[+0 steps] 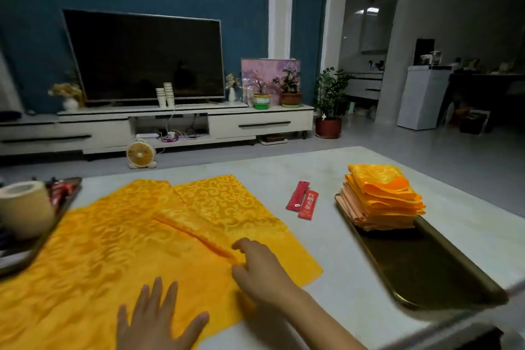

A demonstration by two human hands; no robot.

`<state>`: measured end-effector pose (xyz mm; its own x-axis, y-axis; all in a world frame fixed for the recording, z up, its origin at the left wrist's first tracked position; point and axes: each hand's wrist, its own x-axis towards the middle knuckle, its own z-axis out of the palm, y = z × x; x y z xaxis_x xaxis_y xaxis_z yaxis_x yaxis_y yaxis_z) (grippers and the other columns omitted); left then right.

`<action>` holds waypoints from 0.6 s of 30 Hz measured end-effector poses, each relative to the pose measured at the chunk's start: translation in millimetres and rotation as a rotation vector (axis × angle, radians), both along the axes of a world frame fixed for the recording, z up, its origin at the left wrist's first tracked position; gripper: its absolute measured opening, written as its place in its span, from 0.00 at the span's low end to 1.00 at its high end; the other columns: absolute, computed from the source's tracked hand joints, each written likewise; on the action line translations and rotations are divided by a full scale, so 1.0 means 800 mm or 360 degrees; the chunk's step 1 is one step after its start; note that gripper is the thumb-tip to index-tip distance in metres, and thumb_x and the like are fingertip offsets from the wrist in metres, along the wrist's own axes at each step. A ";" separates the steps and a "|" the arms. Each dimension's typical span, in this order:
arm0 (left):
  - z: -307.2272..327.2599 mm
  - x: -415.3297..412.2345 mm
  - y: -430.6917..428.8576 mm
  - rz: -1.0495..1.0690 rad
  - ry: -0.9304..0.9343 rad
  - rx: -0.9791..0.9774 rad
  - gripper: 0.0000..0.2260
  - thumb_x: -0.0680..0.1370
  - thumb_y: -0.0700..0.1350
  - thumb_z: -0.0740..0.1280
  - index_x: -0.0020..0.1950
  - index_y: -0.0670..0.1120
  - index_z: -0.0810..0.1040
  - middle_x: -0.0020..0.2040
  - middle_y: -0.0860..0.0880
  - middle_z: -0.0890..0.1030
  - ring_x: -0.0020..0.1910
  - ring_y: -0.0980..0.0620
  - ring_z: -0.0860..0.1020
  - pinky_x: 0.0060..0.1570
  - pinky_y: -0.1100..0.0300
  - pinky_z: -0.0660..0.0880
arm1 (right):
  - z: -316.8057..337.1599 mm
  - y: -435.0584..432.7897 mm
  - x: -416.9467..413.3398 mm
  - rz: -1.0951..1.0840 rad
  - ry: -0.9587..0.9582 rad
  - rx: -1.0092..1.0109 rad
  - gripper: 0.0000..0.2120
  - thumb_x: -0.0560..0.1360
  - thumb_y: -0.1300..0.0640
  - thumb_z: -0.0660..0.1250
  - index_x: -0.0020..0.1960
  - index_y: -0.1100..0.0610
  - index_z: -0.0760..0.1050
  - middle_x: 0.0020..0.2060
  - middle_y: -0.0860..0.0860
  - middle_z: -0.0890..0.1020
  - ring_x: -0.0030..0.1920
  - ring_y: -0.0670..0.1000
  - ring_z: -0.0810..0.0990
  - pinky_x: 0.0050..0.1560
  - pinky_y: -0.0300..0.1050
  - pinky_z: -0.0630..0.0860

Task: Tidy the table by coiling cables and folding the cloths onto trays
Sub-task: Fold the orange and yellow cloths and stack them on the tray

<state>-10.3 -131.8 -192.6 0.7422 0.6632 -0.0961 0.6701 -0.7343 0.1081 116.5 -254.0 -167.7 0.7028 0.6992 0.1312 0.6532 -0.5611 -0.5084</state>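
- Left hand [159, 318] lies flat, fingers spread, on the yellow cloth [108, 241] near the table [326, 179] front edge.
- Right hand [260, 267] pinches its raised fold.

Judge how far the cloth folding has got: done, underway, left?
Done: a stack of folded cloths sits on the right tray. Underway: left hand presses the spread yellow cloths flat; right hand pinches a raised fold. Left: folding these onto the tray; no cables show.

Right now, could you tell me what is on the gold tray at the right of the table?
On the gold tray, a stack of folded orange cloths sits at the far end; the near part is bare. Anything beneath the stack is covered.
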 end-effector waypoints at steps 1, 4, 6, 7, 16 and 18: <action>-0.006 0.005 -0.003 0.0018 -0.0021 -0.0001 0.71 0.33 0.72 0.16 0.76 0.57 0.42 0.78 0.52 0.41 0.77 0.53 0.43 0.73 0.47 0.45 | -0.005 0.002 0.001 0.0017 0.0006 -0.0100 0.22 0.77 0.56 0.59 0.70 0.56 0.64 0.65 0.56 0.71 0.66 0.55 0.68 0.65 0.47 0.65; -0.022 -0.002 0.007 0.0002 -0.0150 -0.0008 0.47 0.61 0.79 0.32 0.76 0.57 0.44 0.78 0.51 0.41 0.77 0.51 0.42 0.73 0.46 0.42 | -0.014 0.024 -0.009 0.0052 0.0003 -0.0349 0.24 0.77 0.51 0.59 0.71 0.54 0.62 0.66 0.57 0.70 0.66 0.56 0.67 0.64 0.47 0.66; -0.028 -0.003 0.011 -0.0042 -0.0185 0.0018 0.31 0.76 0.69 0.46 0.76 0.59 0.48 0.78 0.51 0.43 0.77 0.52 0.42 0.72 0.47 0.40 | -0.016 0.033 -0.008 0.0033 -0.0046 -0.0429 0.24 0.76 0.49 0.59 0.71 0.53 0.62 0.66 0.56 0.70 0.66 0.56 0.68 0.63 0.47 0.67; -0.031 -0.005 0.011 -0.0055 -0.0241 0.0012 0.27 0.78 0.65 0.48 0.76 0.59 0.50 0.78 0.52 0.44 0.77 0.53 0.43 0.72 0.47 0.40 | -0.015 0.034 -0.007 0.0000 -0.0068 -0.0430 0.24 0.76 0.49 0.59 0.71 0.53 0.63 0.65 0.56 0.70 0.66 0.56 0.68 0.63 0.46 0.67; -0.031 -0.028 0.016 -0.0270 -0.1190 -0.0614 0.16 0.81 0.44 0.58 0.69 0.48 0.69 0.71 0.51 0.68 0.72 0.57 0.62 0.71 0.61 0.51 | 0.001 0.059 -0.022 -0.0178 0.1291 0.0955 0.15 0.74 0.64 0.68 0.60 0.63 0.75 0.42 0.53 0.78 0.31 0.43 0.77 0.26 0.31 0.70; -0.030 -0.030 0.017 -0.0249 -0.1271 -0.0761 0.15 0.81 0.43 0.60 0.67 0.45 0.72 0.68 0.48 0.72 0.69 0.56 0.67 0.71 0.60 0.58 | 0.005 0.058 -0.024 -0.0184 0.1460 0.0974 0.12 0.74 0.63 0.68 0.57 0.60 0.76 0.37 0.50 0.77 0.21 0.39 0.73 0.20 0.33 0.66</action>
<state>-34.5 -118.2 -216.7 0.7834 0.5719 0.2432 0.1651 -0.5688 0.8057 97.5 -207.7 -163.7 0.7670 0.6182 -0.1718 -0.1532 -0.0835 -0.9847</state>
